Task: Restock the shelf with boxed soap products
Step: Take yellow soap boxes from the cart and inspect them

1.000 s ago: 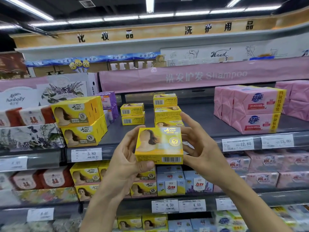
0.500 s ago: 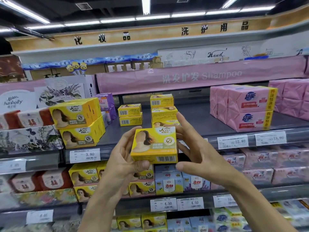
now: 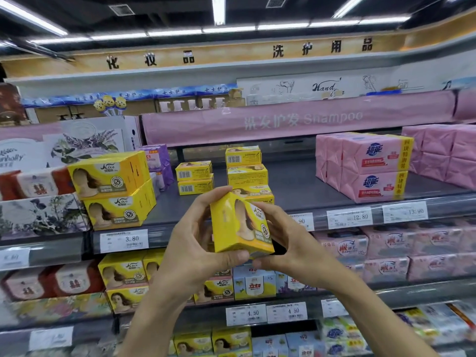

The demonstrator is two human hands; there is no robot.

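Both hands hold one yellow soap box (image 3: 239,225) up in front of the shelf (image 3: 296,186) — it is in the air, not on the shelf. The box is tilted, with one corner pointing down. The left hand (image 3: 193,251) is curled round its left side: the fingers (image 3: 212,196) hook over the top edge and the thumb presses under the bottom edge. The right hand (image 3: 293,243) is curled round the right side, its fingers bent against the printed face and under the bottom corner, close to the left thumb. So the box sits between the two hands, gripped from both sides. Right behind it on the shelf stands a pile of three yellow boxes (image 3: 246,171), and a pile of two (image 3: 194,177) stands just left of that. Further left, at the shelf's front edge, two bigger yellow packs (image 3: 110,191) are stacked above a price tag (image 3: 123,240) that says 3.80. On the right are pink soap packs (image 3: 365,166) — well apart from the hands.
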